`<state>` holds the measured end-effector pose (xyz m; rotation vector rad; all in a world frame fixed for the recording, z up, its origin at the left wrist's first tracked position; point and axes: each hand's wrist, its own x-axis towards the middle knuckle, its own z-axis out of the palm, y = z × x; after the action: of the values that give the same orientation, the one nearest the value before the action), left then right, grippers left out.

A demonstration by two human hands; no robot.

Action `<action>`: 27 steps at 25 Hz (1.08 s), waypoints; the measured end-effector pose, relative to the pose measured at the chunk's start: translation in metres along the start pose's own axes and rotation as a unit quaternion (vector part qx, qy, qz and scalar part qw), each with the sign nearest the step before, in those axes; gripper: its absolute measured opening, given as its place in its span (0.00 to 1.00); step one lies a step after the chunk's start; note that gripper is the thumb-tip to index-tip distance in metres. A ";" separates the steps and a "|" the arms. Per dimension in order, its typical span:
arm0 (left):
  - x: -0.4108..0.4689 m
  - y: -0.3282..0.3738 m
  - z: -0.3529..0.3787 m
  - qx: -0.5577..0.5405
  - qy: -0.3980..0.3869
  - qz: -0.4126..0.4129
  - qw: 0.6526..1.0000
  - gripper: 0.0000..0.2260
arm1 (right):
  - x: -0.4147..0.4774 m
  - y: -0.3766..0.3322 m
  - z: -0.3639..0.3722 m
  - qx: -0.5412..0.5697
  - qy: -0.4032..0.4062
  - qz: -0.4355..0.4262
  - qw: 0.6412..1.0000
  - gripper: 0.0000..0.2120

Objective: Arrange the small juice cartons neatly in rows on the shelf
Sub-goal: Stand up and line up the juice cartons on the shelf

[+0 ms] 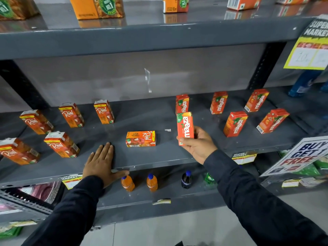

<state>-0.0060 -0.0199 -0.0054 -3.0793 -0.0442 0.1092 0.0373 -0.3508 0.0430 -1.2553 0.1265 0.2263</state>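
My right hand grips an upright red Maaza carton just above the grey middle shelf. Several more Maaza cartons stand in two rows to the right, one directly behind the held one. On the left, several orange Real cartons stand in two rows, such as one at the back. One Real carton lies flat on its side mid-shelf. My left hand rests palm down on the shelf's front edge, fingers spread, holding nothing.
The upper shelf carries larger juice packs. Below, small orange bottles and dark and green bottles stand on a lower shelf. A "Buy 1 Get 1 Free" sign and a yellow price sign hang at the right.
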 end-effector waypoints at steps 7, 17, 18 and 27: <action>0.001 0.000 -0.001 0.006 -0.008 -0.004 1.000 0.55 | 0.025 -0.012 -0.037 -0.305 0.103 -0.079 0.944 0.22; 0.001 0.002 -0.001 0.001 -0.007 -0.006 1.000 0.55 | 0.042 -0.011 -0.050 -0.490 0.028 -0.068 0.868 0.20; 0.000 0.002 -0.001 0.001 -0.007 -0.005 1.000 0.55 | 0.043 -0.011 -0.051 -0.501 0.018 -0.070 0.863 0.20; -0.002 0.001 -0.002 -0.002 -0.013 0.000 1.000 0.54 | 0.027 -0.004 -0.052 -0.369 0.115 -0.110 0.916 0.26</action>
<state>-0.0074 -0.0210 -0.0029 -3.0822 -0.0459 0.1509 0.0660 -0.3991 0.0253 -2.0373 0.1014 -0.0895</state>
